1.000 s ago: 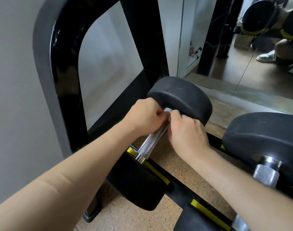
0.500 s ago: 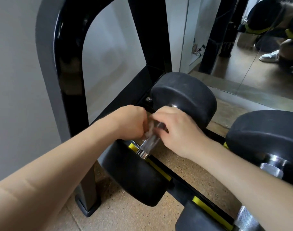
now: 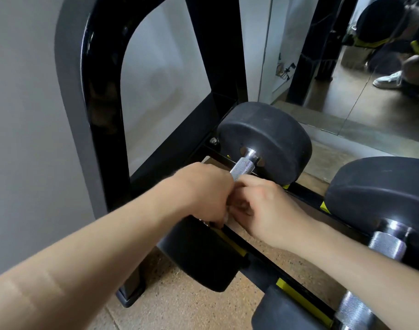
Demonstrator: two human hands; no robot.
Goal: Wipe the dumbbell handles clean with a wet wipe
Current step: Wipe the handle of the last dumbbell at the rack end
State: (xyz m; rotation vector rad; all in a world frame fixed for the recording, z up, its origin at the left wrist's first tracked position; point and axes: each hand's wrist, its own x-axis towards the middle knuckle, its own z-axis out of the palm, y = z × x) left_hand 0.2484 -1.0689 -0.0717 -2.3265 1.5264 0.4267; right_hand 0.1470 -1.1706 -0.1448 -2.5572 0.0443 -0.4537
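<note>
While both your hands close on one bar at the centre of the frame, you are, by my reading, mid-wipe on the leftmost dumbbell (image 3: 263, 141). It lies across the black rack (image 3: 103, 91), its far head up centre-right and its near head low centre. Your left hand (image 3: 203, 194) has its fingers curled round the handle (image 3: 241, 167) from the left. Your right hand (image 3: 263, 210) meets it from the right, fingers bent over the same bar, the two hands touching. I cannot make out the wet wipe; if it is there, it is hidden under your fingers.

Only the upper stretch of knurled steel shows bare, just below the far head, and your hands cover the lower stretch down towards the near head. The next move calls for sliding the grip up along the bar to that bare part and twisting to reach its underside. The neighbouring dumbbell handle (image 3: 387, 244) at the right edge and another (image 3: 353, 308) at the lower right lie apart from your hands and look untouched, so most of the job probably lies ahead.
</note>
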